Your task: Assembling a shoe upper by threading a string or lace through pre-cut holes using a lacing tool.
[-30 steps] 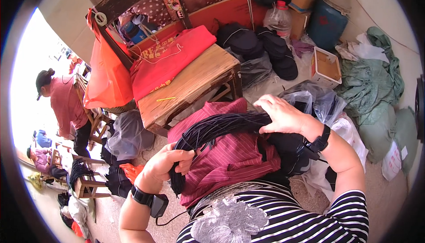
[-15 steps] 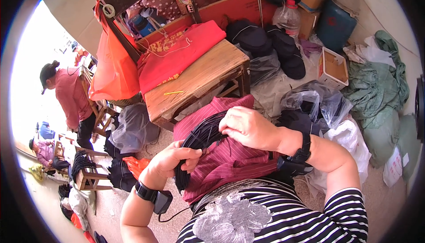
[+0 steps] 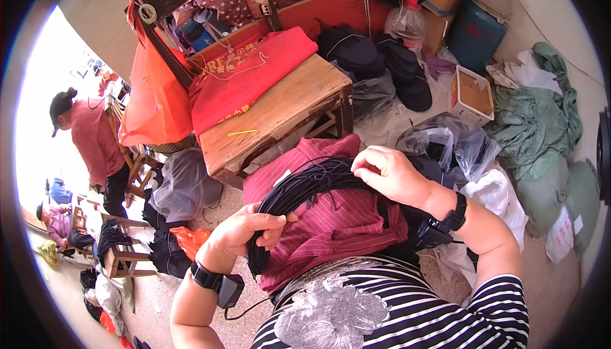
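Observation:
A thick bundle of thin black cords (image 3: 312,183) arches over the maroon striped cloth (image 3: 331,222) on my lap. Its left end hangs down inside my left hand (image 3: 245,229), which is closed round it with thumb and forefinger together. At the right part of the bundle is my right hand (image 3: 393,176), fingers curled and pinched against the cords. Whatever lies between those right fingertips is too small to make out. A few loose strands cross the top of the bundle.
Ahead stands a wooden bench (image 3: 280,104) with a red cloth bag (image 3: 254,72) and a small yellow tool (image 3: 242,132). Dark caps (image 3: 356,50) and plastic bags (image 3: 445,145) lie to the right. A person (image 3: 95,136) stands at far left, near a stool (image 3: 124,260) draped with black cords.
My right hand has moved right along the bundle, away from my left hand, and more of the cords shows between them. The left hand keeps its hold. The view has shifted slightly.

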`<state>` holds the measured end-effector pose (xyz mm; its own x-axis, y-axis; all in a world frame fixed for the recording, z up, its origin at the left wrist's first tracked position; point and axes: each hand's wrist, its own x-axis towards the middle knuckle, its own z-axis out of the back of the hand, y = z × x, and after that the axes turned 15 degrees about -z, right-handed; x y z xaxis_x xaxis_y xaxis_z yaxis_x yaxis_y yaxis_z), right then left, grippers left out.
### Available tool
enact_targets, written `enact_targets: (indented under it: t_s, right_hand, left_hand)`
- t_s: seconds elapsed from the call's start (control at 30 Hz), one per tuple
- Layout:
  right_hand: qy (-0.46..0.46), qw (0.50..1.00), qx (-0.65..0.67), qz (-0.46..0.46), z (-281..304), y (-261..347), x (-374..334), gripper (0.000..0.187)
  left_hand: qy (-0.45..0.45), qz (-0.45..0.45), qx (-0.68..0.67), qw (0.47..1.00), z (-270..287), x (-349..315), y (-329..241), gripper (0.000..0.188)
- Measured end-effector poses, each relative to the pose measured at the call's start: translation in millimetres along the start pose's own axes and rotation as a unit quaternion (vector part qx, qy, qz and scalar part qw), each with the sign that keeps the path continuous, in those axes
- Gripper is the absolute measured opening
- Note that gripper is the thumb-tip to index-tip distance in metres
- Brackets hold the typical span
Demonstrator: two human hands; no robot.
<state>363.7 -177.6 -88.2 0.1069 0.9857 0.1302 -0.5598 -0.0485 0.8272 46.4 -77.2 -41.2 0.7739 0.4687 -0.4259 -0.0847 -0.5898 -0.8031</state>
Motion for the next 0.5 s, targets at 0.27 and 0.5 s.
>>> enact_targets:
  t_s: [0.27,0.5]
  right_hand:
    - [-0.072,0.986,-0.031,0.149,-19,36,19,0.018]
    - [0.047,0.953,-0.032,0.298,-41,61,30,0.026]
  left_hand:
    - [-0.003,-0.001,0.003,1.0,-14,-1,0,0.029]
    - [-0.002,0.007,0.151,0.988,-36,-6,-3,0.027]
